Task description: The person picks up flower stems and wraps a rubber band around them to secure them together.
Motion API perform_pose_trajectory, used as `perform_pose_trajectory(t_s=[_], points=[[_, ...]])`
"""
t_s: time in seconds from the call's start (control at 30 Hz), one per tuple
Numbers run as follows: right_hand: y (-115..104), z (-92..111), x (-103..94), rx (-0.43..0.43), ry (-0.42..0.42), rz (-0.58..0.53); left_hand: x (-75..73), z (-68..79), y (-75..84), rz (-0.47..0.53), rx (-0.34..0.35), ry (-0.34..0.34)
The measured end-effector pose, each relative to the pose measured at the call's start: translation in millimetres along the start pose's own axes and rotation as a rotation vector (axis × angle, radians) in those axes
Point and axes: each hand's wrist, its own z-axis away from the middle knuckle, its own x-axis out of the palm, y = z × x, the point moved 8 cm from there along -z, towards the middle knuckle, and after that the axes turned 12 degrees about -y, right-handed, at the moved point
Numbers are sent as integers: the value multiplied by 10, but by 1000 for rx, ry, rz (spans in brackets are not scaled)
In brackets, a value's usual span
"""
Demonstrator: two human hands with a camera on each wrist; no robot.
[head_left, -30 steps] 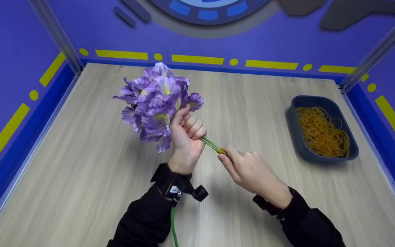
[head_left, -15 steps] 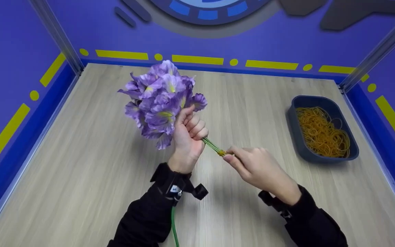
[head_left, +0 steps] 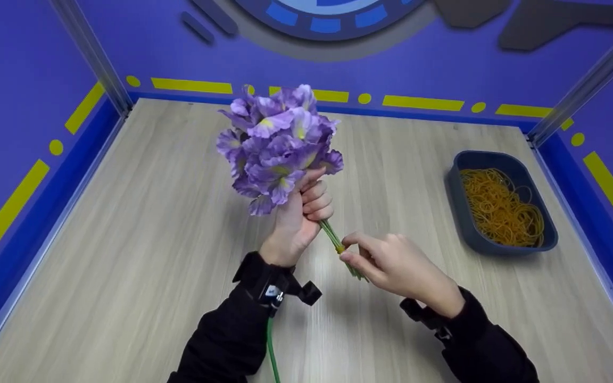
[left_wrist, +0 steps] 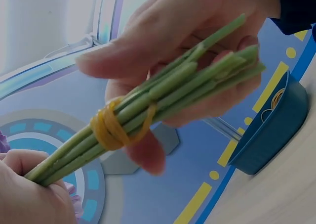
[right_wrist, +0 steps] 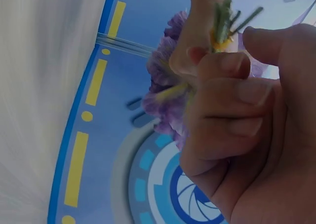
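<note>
My left hand (head_left: 302,221) grips a bunch of purple artificial irises (head_left: 280,143), fingers wrapped round the green stems (left_wrist: 173,90) just below the blooms. An orange rubber band (left_wrist: 111,130) is wound in several turns near the cut ends of the stems. My right hand (head_left: 399,266) is at that band, its thumb and index finger spread to either side of it. In the left wrist view its thumb stands apart from the stems, while the other fingers pass behind them. The right wrist view has those other fingers curled, with nothing visible in them.
A dark blue-grey tub (head_left: 463,226) filled with loose rubber bands (head_left: 500,210) stands at the right of the wooden table (head_left: 141,239). Purple panels (head_left: 413,69) enclose the back and sides. A green cable (head_left: 272,351) runs from the left wrist strap.
The left hand has brought the irises rightward and turned them more upright. The right thumb and index finger have spread apart at the band, and the stem ends now show below it.
</note>
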Motion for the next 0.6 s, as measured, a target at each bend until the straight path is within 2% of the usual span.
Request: perform_pose_trajectory(t_s=[0.17,0.3,0.43,0.6], points=[[-6,-39,92,3,-24,-36,-2,-26,-37,-40,-19,-19],[-16,-49,90,1,6,-50,48,-33,-76,-70,-48,-82],[-18,-55,81,9,40,-65,82,-17,-96,-161,-64,-122],[2,-57,67,35,80,-124,101,-11,-92,-274,-68,-127]])
